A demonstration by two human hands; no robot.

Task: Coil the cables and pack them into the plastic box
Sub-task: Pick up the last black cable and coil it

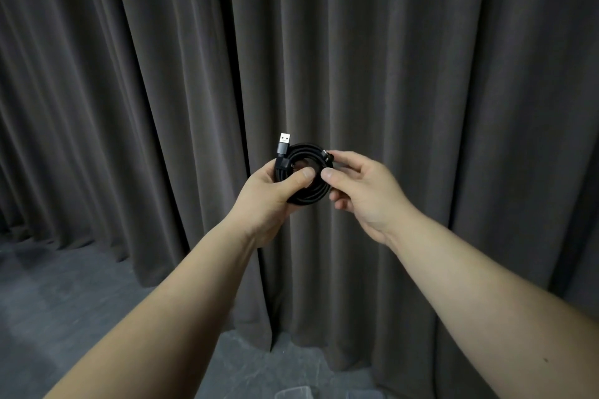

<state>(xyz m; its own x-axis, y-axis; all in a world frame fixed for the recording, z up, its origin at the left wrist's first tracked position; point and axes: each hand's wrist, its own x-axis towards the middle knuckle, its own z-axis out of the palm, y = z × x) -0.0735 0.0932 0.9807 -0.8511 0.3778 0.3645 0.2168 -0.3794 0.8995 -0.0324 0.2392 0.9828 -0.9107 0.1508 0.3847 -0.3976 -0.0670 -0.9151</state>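
A black USB cable point(304, 152) is wound into a tight round coil and held up in front of me. My left hand point(275, 194) grips the coil's left and lower side, thumb pressed across its front. The silver USB-A plug point(284, 141) sticks up above that hand. My right hand point(359, 188) pinches the coil's right side, where the small second plug point(326, 155) lies against the loops. A sliver of the clear plastic box point(295, 393) shows at the bottom edge, mostly cut off.
A dark grey pleated curtain point(421, 74) fills the background and hangs to the floor. Grey flooring point(64, 295) shows at the lower left. Both bare forearms reach in from the bottom corners.
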